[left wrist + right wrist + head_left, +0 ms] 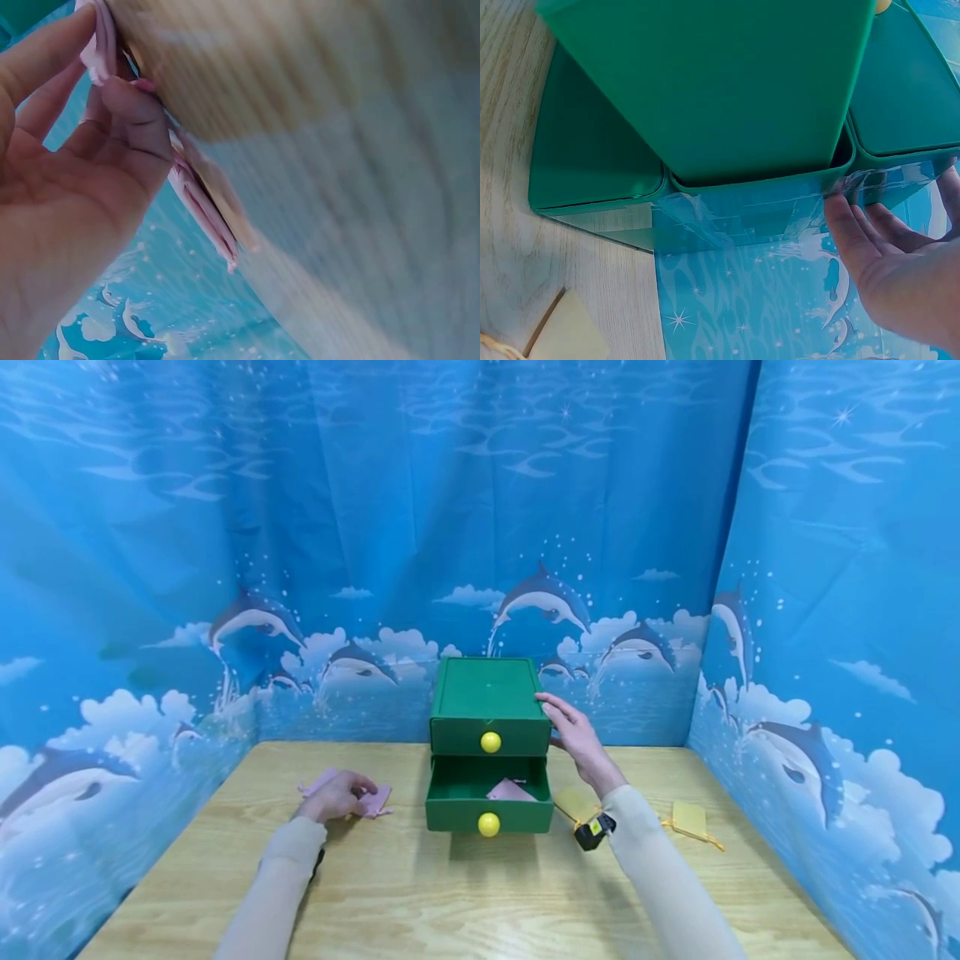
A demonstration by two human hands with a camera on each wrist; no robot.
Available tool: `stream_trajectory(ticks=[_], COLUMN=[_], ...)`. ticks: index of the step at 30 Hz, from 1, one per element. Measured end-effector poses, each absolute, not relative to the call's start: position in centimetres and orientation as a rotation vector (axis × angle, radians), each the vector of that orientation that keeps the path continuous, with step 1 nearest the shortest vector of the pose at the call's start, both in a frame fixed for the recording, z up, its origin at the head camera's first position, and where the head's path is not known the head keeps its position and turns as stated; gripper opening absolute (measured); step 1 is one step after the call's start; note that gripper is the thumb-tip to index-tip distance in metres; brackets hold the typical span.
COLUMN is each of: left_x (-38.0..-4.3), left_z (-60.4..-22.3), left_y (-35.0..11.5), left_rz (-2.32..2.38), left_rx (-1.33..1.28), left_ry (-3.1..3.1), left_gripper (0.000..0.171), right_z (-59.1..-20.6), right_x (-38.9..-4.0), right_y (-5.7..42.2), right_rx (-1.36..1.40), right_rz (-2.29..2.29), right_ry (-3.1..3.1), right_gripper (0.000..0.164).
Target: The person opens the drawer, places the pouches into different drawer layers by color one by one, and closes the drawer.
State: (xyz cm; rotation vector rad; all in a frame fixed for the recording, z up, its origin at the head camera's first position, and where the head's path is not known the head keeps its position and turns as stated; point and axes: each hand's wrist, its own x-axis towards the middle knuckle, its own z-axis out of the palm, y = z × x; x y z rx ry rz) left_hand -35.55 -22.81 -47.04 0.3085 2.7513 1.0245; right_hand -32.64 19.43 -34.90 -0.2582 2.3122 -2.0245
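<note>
My left hand [335, 797] is at the left of the table, pinching a small pink drawstring pouch [374, 802] between thumb and fingers. A second pink pouch [201, 212] lies flat on the tabletop beside that hand. Centrally stands a green drawer cabinet [489, 687] with yellow knobs. One drawer [457, 814] below the top one is pulled out, and a pink pouch [512, 791] lies inside it. Fingers extended, my right hand [581, 739] touches the cabinet's right side near the top; the right wrist view shows its fingertips [838, 206] against clear tape there.
Two yellow drawstring pouches lie right of the cabinet: one [572, 804] partly behind the right wrist, the other [688, 820] farther right. A black wrist camera [595, 832] sits on the right wrist. Blue dolphin curtains [390, 568] enclose the wooden table [390, 902].
</note>
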Motion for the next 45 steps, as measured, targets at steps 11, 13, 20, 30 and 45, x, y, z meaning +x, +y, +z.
stream_trajectory(ticks=[11, 13, 20, 30, 45], left_x=[-35.4, -35.3, -35.3, -35.6, -34.7], left_z=[-47.3, -47.1, -46.4, -45.3, -42.8], left_y=[-22.6, -22.5, -22.1, -20.7, -19.7], left_rz=[1.108, 1.163, 1.315, 1.53, 1.836], left_rx=[0.333, 0.345, 0.321, 0.37, 0.246], left_ry=[2.78, 2.783, 2.86, 2.921, 3.032], left_gripper=[0.03, 0.03, 0.03, 0.016, 0.021], right_z=[-35.0, -35.0, -35.1, -35.1, -35.0], right_x=[-32.6, -32.7, -32.8, -32.8, -32.6], right_y=[19.3, 19.4, 19.4, 19.6, 19.6], right_rx=[-0.282, -0.285, -0.288, -0.288, -0.302], right_rz=[-2.02, -2.019, -2.009, -2.034, -2.021], right_ry=[2.296, 2.296, 2.292, 2.288, 2.302], right_gripper=[0.048, 0.048, 0.048, 0.047, 0.047])
